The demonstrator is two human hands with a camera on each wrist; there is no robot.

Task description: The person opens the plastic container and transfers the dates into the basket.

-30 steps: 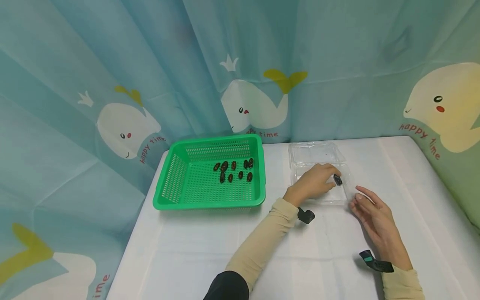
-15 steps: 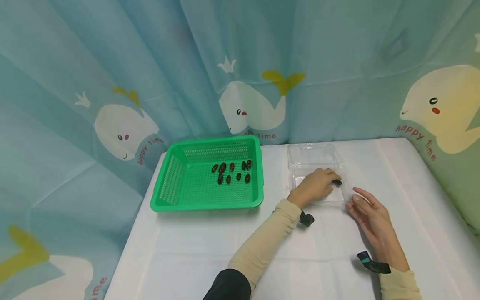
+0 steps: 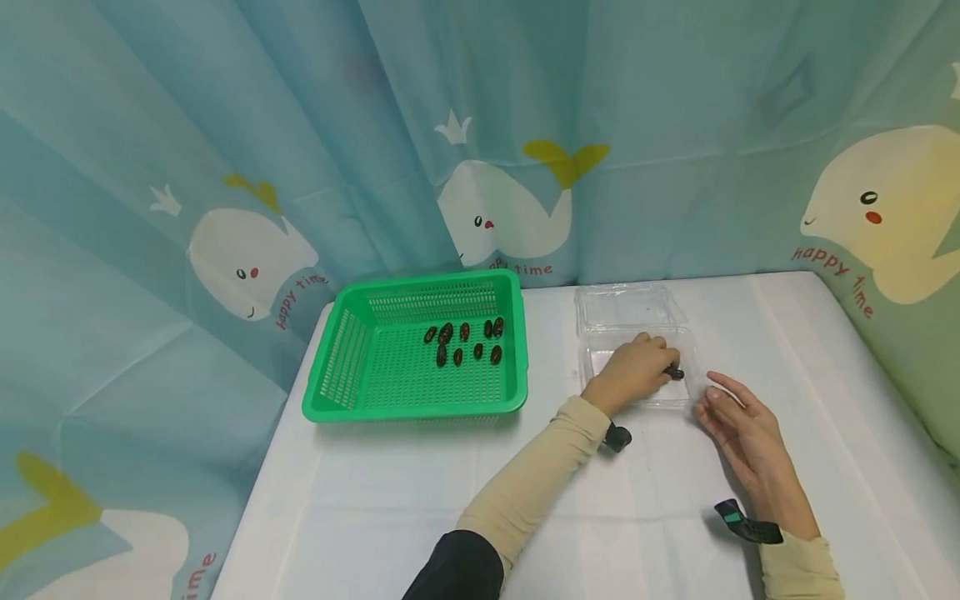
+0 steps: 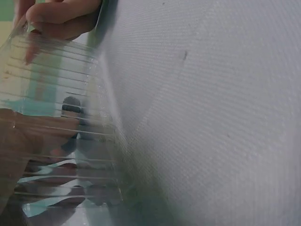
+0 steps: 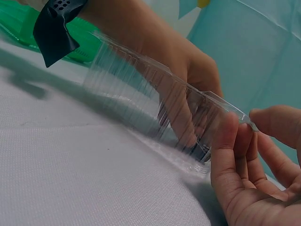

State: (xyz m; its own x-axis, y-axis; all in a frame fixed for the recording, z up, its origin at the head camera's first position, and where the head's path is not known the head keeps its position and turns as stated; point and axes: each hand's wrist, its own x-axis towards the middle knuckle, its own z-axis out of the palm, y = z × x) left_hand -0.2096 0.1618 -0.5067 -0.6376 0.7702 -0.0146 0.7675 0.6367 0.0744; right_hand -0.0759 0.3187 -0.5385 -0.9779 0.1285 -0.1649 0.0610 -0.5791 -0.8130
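In the head view my left hand (image 3: pixel 633 371) reaches down into a clear plastic box (image 3: pixel 678 396). Its fingertips pinch a dark brown oval piece, like a date (image 3: pixel 676 374), low over the box floor. Through the ribbed wall in the right wrist view, the same fingers (image 5: pixel 181 115) point downward, the piece partly hidden. My right hand (image 3: pixel 750 433) holds the box's right side. In the right wrist view its thumb (image 5: pixel 275 120) lies on the rim, the other fingers outside the wall. Several similar dates (image 3: pixel 446 333) lie in a green basket (image 3: pixel 412 410).
The box's clear lid (image 3: pixel 630 307) lies folded back behind it. A white cloth (image 3: pixel 585 517) covers the table. Behind hangs a blue curtain (image 3: pixel 660 167) printed with whales. Dark straps (image 3: pixel 748 525) are worn on both wrists.
My left hand has moved slightly, and the date between its fingers has shifted a little toward the front of the box. My right hand stays at the box's side. The basket's dates look unchanged.
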